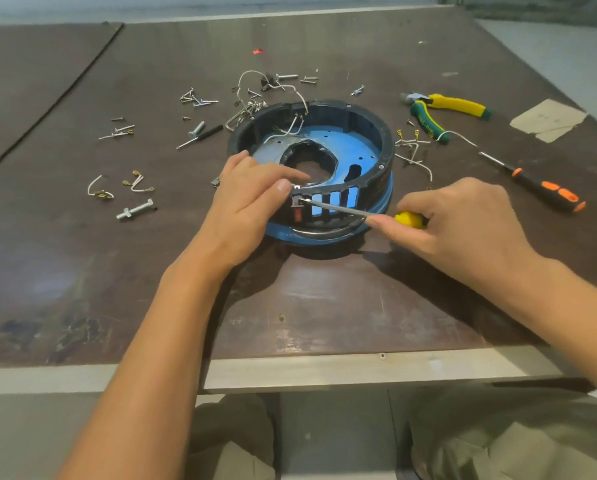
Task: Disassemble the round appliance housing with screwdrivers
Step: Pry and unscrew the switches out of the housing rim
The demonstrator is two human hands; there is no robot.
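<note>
Squarely between both hands, the housing (pixel 324 161) sits flat on a scuffed, dark brown worktop (pixel 290 306). It is a round shell of black ribbed plastic over a glossy blue plate with a jagged central hole, and thin pale wires (pixel 290 88) trail over its far rim. The left hand (pixel 252 195) lies on the near-left rim, wrist low. Its fingers (pixel 290 174) are nearly straight and loosely spread over the plate, with the thumb flat beside a small metal clip (pixel 296 199) on the wall. The right hand (pixel 463 220) is curled round the yellow handle of a screwdriver (pixel 407 219), forefinger stretched along it. The slim steel shaft runs leftward across the slotted side wall, and its tip meets the clip just under the left thumb. Bare forearms (pixel 144 358) reach in from the near edge.

Beyond the left fingers lie scattered screws (pixel 196 98); to their left are a stout silver bolt (pixel 136 210) and short bent wire offcuts (pixel 99 188). Beyond the right fingers rest yellow-and-green pliers (pixel 442 112). To their right lies an orange screwdriver (pixel 546 190) with a black grip, and farther off a tan paper scrap (pixel 546 121).
</note>
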